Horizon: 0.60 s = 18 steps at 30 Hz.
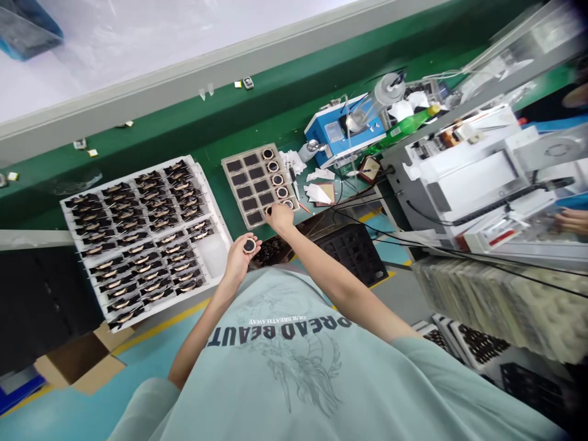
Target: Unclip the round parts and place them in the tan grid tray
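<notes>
Two trays lie on the green bench point(220, 116) in the head view. At about ten o'clock from the hands, the large white tray point(215, 254) carries rows of small dark parts with tan tips in nearly all of its pockets; a few pockets at its near right corner show bare. At twelve o'clock sits the smaller tan tray point(228, 164), a grid of square dark pockets; its right-hand column holds round rings point(277, 179), while the other pockets look dark and flat. The left hand point(239, 260) is raised in front of the shirt, its grip clamped around a round ring with a dark centre point(249, 245), held between thumb and fingertips. The right hand point(279, 217) reaches to the near right corner of the tan tray, fingers drawn together on a dark piece there; what it pinches is too small to make out. At two o'clock stand a blue box point(328, 131) and white machinery point(478, 177); another person's hand point(572, 219) shows at three o'clock.
</notes>
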Tool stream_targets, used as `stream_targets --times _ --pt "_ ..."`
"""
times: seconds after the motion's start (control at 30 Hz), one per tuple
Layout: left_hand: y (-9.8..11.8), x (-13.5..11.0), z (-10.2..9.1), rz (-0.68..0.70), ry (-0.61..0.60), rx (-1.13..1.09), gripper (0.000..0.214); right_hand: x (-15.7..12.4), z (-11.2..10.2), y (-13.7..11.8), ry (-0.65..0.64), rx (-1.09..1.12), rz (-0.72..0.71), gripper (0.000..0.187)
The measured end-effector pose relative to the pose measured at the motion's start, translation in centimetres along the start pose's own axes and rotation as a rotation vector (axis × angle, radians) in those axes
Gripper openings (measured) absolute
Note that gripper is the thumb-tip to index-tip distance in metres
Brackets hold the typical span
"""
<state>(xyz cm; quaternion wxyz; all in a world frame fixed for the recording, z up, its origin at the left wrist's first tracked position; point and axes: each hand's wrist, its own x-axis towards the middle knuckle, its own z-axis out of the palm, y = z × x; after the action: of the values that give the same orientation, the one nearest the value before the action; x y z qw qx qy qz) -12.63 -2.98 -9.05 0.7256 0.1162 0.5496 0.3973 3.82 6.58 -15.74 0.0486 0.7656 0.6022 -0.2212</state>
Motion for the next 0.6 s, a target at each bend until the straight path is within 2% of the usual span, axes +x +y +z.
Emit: stream_targets --times 0.13,0.23,0.3,0.43,0.5,0.6 --pt "-0.5 0.7 0.3 0.05 0.024 0.114 0.019 -0.1 -1.4 0.7 0.019 -0.039 -0.065 0.029" --pt "-1.2 3.5 1.6 0.167 0.088 0.333 0.019 -0.5 -2.3 2.0 0.071 -0.078 -0.165 0.029" --pt "-1.8 6.1 3.0 0.2 0.112 0.443 0.025 -0.6 -2.6 2.7 0.059 -0.114 -0.204 0.029" --pt "-2.9 10.4 5.4 0.07 0.056 0.509 0.045 -0.1 -2.7 2.9 0.007 -0.196 -0.229 0.028" --pt "-3.3 11.3 5.8 0.03 0.042 0.489 0.049 0.1 -2.7 2.5 -0.007 -0.233 -0.24 0.028" --pt "-3.3 11.3 5.3 0.031 0.057 0.438 0.05 0.3 -2.9 1.6 -0.032 -0.279 -0.249 0.028"
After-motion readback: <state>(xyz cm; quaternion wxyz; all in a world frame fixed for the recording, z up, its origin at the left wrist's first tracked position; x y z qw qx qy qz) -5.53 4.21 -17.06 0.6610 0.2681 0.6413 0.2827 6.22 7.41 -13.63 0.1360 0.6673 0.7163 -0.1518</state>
